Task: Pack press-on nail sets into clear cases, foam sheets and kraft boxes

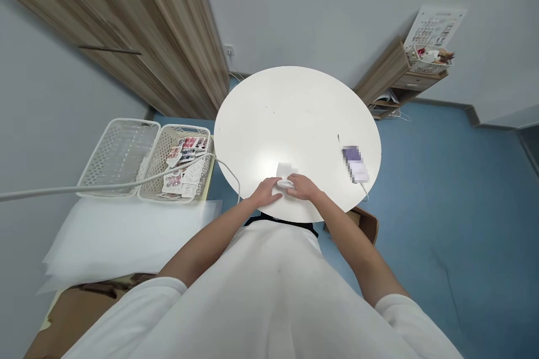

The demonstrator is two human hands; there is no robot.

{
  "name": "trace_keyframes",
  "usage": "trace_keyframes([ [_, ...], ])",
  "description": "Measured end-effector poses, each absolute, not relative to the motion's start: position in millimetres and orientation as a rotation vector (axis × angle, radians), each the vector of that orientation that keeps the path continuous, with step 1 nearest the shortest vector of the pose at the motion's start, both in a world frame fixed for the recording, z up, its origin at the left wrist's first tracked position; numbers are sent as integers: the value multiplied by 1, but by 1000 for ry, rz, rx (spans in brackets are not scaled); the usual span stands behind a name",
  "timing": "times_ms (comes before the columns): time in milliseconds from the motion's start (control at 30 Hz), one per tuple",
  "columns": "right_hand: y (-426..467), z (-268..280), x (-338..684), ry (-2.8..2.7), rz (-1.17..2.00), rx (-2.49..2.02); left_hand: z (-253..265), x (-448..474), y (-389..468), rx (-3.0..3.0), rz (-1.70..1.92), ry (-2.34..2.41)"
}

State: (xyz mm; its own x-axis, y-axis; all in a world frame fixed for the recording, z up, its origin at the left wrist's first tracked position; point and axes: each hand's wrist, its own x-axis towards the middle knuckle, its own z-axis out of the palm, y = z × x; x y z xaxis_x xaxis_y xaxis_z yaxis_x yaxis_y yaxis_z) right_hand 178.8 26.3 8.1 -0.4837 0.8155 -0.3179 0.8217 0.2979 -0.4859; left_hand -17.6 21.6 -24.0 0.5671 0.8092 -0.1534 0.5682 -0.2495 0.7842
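Note:
Over the near edge of the round white table [295, 106], both my hands meet at a small white object [285, 183] with an oval, rim-like near side. Its exact kind is too small to make out. My left hand [266, 192] grips it from the left with bent fingers, the thumb closer to me. On the other side, the fingers of my right hand [302, 186] are closed on its right end. A flat white piece [284, 169] shows just beyond the fingers; whether it is joined to the object I cannot tell.
A blurred-out phone-like item [356, 164] with a cable lies at the table's right. Left are a basket of printed cards [185, 165], a basket of clear plastic pieces [122, 157] and translucent sheets [122, 235]. A white cable [138, 182] crosses the baskets to the table edge.

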Motion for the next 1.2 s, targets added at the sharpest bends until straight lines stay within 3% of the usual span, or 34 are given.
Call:
trace_keyframes([
  [333, 43, -1, 185, 2360, -1110, 1957, -23, 4, 35, 1796, 374, 1441],
  [567, 46, -24, 187, 2227, -1043, 2253, -30, 14, 31, 1728, 364, 1548],
  [800, 17, -26, 190, 2149, -1225, 2636, -30, 23, 19, 1595, 391, 1639],
  [1033, -26, -10, 210, 1855, -1636, 2554, -20, 17, 18, 1357, 376, 1748],
  [1200, -25, -8, 195, 1922, -1816, 2261, -12, 18, 12, 1433, 404, 1676],
])
